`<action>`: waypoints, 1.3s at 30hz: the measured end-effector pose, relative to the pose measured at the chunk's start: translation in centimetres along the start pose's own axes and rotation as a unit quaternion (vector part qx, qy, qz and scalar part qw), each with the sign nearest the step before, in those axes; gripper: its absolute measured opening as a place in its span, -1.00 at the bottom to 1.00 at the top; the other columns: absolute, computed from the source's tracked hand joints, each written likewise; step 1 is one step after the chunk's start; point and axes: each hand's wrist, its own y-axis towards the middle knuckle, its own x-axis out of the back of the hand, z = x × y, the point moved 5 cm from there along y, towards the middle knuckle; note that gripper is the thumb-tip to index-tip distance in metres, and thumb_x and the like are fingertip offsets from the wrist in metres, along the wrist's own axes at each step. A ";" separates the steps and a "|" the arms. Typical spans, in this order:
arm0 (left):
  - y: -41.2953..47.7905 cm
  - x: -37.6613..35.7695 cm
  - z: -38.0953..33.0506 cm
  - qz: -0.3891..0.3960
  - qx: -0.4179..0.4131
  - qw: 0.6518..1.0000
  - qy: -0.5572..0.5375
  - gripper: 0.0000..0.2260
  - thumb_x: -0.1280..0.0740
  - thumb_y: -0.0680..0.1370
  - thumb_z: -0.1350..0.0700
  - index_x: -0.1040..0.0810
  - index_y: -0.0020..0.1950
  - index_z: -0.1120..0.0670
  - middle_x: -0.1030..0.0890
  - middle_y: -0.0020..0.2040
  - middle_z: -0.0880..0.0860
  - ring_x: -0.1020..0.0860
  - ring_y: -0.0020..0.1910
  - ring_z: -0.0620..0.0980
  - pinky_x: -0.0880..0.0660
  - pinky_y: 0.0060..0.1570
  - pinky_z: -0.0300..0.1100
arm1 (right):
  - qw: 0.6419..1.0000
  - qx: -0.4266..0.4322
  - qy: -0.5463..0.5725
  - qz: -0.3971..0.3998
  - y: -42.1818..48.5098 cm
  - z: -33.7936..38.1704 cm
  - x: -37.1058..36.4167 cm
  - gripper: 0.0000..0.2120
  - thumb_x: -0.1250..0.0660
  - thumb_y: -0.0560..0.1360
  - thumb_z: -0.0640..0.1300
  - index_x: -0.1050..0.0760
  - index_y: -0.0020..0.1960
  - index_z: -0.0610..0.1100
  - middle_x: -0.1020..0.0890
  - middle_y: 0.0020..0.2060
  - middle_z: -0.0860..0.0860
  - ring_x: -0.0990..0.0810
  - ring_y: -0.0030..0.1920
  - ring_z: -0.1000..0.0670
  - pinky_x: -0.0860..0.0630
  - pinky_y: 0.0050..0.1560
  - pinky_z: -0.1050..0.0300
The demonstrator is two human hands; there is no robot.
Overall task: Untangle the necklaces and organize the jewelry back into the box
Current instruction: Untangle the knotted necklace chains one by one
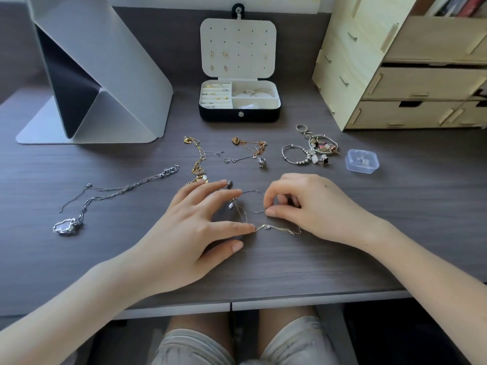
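A tangle of thin gold and silver necklace chains (253,219) lies on the desk between my hands. My left hand (195,222) rests flat with spread fingers, fingertips pressing on the chains. My right hand (305,204) pinches a chain strand between thumb and forefinger. The open jewelry box (239,115) stands at the back centre, with earrings on its lid and rings and bangles in its compartments. A silver necklace with a pendant (105,198) lies to the left. A gold chain (197,162) and a rose-gold chain with a heart charm (250,151) lie beyond my hands.
A pile of bangles, rings and charms (312,151) sits right of centre, beside a small clear plastic case (362,162). A wooden drawer unit (400,69) fills the back right. A folded grey stand (92,83) occupies the back left. The desk's front edge (237,299) is near my knees.
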 end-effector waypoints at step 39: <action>3.0 0.4 2.7 -0.087 0.041 0.995 0.030 -0.91 -0.24 0.47 0.19 -0.50 -0.20 0.05 -0.52 -0.28 -0.01 -0.49 -0.31 0.10 -0.23 -0.26 -0.11 | 0.998 0.024 -0.021 0.062 2.6 1.0 -0.4 -0.93 -0.38 0.44 -0.02 -0.55 -0.20 0.03 -0.54 -0.26 0.13 -0.45 -0.15 0.15 -0.34 -0.12 0.30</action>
